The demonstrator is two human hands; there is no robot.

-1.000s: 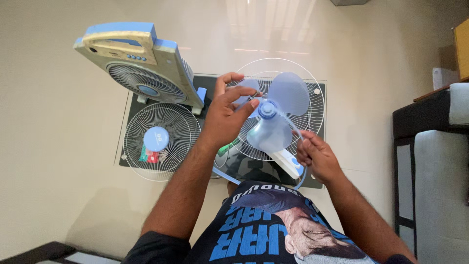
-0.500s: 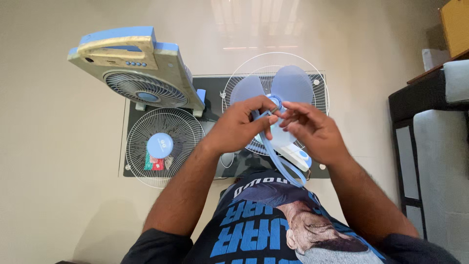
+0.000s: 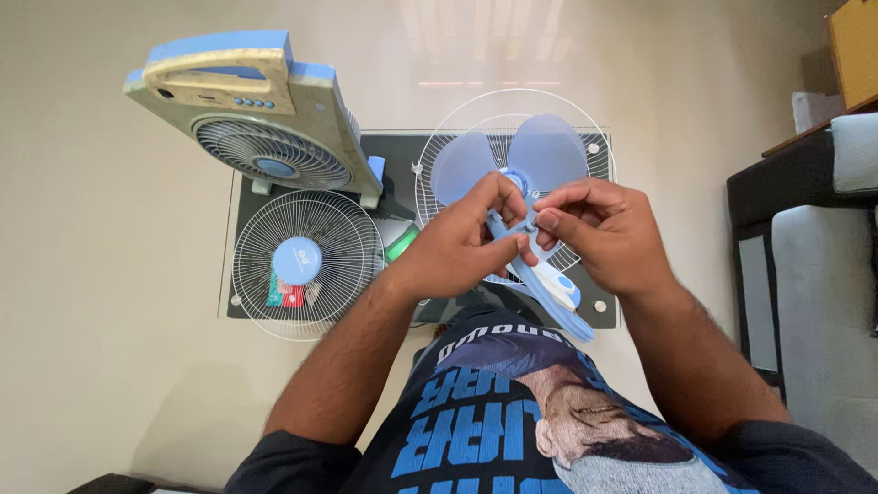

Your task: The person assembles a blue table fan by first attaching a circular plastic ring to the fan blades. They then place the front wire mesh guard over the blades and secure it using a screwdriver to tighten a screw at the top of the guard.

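A dark glass table (image 3: pixel 240 197) sits on a pale floor and serves as the landmark. At its far left corner stands a box fan (image 3: pixel 261 128), cream and blue, tilted. On the table's left half lies a round wire fan guard (image 3: pixel 343 233) with a blue centre cap. Over the table's right half rests a second wire guard (image 3: pixel 593 151). Above that guard the blue fan blade (image 3: pixel 540 151) is held up. The left hand (image 3: pixel 457 252) pinches the blade's hub; the right hand (image 3: pixel 608 233) has its fingertips closed on the same hub.
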